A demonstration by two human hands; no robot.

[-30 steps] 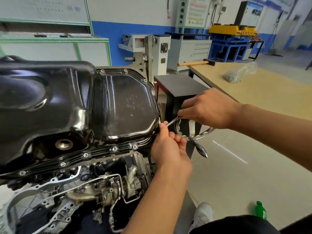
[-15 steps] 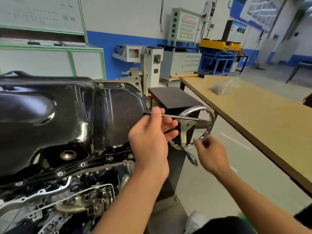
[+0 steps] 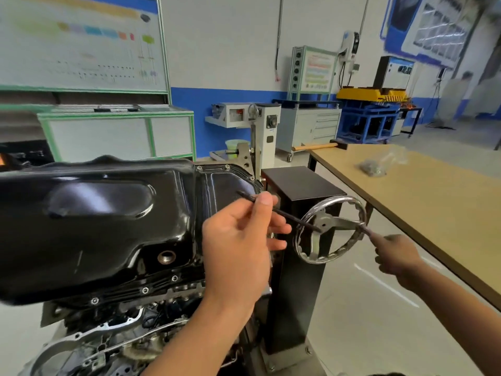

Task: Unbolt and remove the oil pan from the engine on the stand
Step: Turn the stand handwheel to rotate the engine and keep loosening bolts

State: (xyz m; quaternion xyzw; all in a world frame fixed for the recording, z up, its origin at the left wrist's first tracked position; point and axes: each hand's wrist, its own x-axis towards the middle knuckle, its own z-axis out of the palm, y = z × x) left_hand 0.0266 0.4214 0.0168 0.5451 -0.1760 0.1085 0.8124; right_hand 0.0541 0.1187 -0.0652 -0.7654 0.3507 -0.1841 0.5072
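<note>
The glossy black oil pan (image 3: 103, 221) sits on top of the upturned engine (image 3: 108, 335), with bolts along its near flange and an open drain hole (image 3: 166, 257). My left hand (image 3: 241, 248) is raised in front of the pan's right end and pinches a thin dark rod-like tool (image 3: 295, 219) that points right toward the handwheel hub. My right hand (image 3: 395, 256) grips the crank handle of the chrome handwheel (image 3: 332, 230) on the black stand column (image 3: 303, 280).
A wooden workbench (image 3: 439, 202) stands at the right, bearing a plastic bag of parts (image 3: 379, 164) and a hammer (image 3: 320, 146). Cabinets, a blue machine frame and a training board line the far wall. Grey floor lies between the stand and the bench.
Both hands left the pan's right corner. My left hand rose holding the thin tool, and my right hand dropped to the handwheel's handle. The view tilted up and the wheel has turned.
</note>
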